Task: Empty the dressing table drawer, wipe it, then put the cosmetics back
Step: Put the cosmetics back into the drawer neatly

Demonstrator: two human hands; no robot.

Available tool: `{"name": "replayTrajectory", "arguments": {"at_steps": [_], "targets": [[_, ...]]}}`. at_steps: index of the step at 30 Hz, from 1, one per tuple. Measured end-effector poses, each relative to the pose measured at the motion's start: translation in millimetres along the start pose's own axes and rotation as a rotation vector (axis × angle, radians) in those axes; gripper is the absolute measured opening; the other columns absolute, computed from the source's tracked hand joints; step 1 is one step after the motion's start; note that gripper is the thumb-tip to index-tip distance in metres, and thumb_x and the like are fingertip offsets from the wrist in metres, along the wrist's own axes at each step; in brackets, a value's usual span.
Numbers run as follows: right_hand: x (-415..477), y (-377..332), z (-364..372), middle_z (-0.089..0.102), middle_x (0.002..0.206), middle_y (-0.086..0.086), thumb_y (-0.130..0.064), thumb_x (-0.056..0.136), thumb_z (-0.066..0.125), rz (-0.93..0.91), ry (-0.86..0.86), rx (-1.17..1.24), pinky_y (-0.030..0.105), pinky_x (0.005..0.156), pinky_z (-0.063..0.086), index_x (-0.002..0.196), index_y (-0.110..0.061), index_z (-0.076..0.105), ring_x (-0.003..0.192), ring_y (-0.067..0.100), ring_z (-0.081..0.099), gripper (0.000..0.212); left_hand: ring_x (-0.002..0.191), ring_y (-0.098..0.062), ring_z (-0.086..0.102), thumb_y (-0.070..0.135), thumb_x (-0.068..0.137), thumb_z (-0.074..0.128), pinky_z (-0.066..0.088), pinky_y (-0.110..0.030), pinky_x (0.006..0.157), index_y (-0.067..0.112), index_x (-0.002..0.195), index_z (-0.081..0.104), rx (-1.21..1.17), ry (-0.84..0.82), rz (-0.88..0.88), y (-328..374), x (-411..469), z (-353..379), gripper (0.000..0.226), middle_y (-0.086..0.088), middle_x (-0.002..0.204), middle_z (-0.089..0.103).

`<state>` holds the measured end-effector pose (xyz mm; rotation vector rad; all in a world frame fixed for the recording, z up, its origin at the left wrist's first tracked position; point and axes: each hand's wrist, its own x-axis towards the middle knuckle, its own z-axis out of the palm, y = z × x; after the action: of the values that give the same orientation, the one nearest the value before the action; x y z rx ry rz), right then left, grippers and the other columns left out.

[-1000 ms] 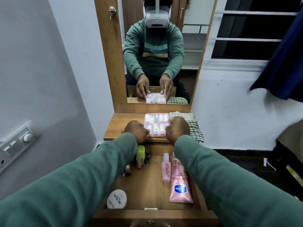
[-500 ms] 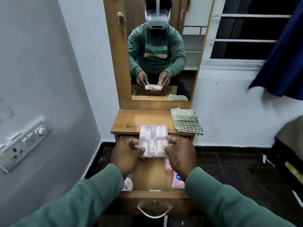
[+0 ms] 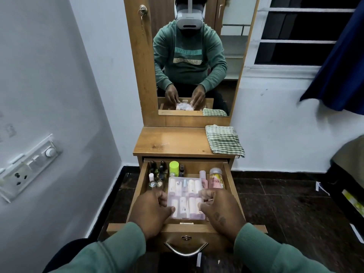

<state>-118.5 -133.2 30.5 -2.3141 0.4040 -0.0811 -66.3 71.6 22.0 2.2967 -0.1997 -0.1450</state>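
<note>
Since half a second ago, we have brought the clear plastic case [image 3: 185, 198] down from the level of the table edge into the open drawer [image 3: 140, 184] in the lower middle of the frame. Our left hand [image 3: 151, 211] grips its left edge, fingers curled under and the thumb lying on the near left corner. Our right hand [image 3: 218, 209] clasps the right edge in the same way, knuckles up. The case sits level in the near half of the drawer, its two rows of small white and pink tubes showing through the lid; we cannot tell whether it rests on the drawer floor.

Behind it, at the back left of the drawer, stand several dark nail polish bottles [image 3: 157, 170] and a bottle with a lime-green cap [image 3: 174, 167]. At the back right, a small pink bottle [image 3: 202, 177] stands just beside a pink jar with a clear lid [image 3: 216, 178], both near the case's far right corner. A curved metal handle [image 3: 186, 250] hangs on the drawer front at the bottom of the frame, between our green sleeves.

Above the drawer, a folded green checked cloth [image 3: 224, 141] lies on the right end of the wooden dressing table top [image 3: 173, 142]. In the mirror [image 3: 197, 56] at upper centre, we see ourselves holding the case. A white switchboard [image 3: 29, 166] is on the left wall, and a dark blue curtain [image 3: 338, 62] hangs at upper right.
</note>
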Motion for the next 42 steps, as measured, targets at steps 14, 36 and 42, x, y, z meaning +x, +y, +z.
{"name": "replayTrajectory", "arguments": {"at_steps": [14, 36, 42], "targets": [[15.9, -1.6, 2.8, 0.064, 0.133, 0.0, -0.028, 0.1, 0.064, 0.041, -0.285, -0.073, 0.024, 0.088, 0.042, 0.131, -0.018, 0.068, 0.105, 0.01, 0.052, 0.033, 0.071, -0.012, 0.07, 0.031, 0.078, 0.084, 0.057, -0.031, 0.07, 0.013, 0.072, 0.076, 0.231, -0.255, -0.098, -3.3, 26.9, -1.2, 0.02, 0.003, 0.07, 0.073], [33.1, -1.9, 17.7, 0.066, 0.127, -0.001, -0.032, 0.096, 0.069, 0.129, -0.397, -0.044, 0.029, 0.096, 0.046, 0.128, -0.016, 0.07, 0.114, 0.017, 0.058, 0.035, 0.072, -0.024, 0.069, 0.042, 0.062, 0.091, 0.056, -0.035, 0.068, 0.01, 0.074, 0.07, 0.176, -0.427, -0.227, -9.5, 42.1, 7.6, 0.04, -0.007, 0.075, 0.07], [31.1, -4.3, 17.2, 0.063, 0.131, -0.001, -0.031, 0.097, 0.067, 0.109, -0.387, -0.078, 0.027, 0.095, 0.046, 0.129, -0.02, 0.068, 0.112, 0.015, 0.056, 0.034, 0.078, -0.021, 0.061, 0.046, 0.076, 0.083, 0.044, -0.029, 0.066, 0.016, 0.076, 0.062, 0.329, -0.377, -0.181, -4.2, 39.0, 11.3, 0.037, -0.001, 0.079, 0.062]]}}
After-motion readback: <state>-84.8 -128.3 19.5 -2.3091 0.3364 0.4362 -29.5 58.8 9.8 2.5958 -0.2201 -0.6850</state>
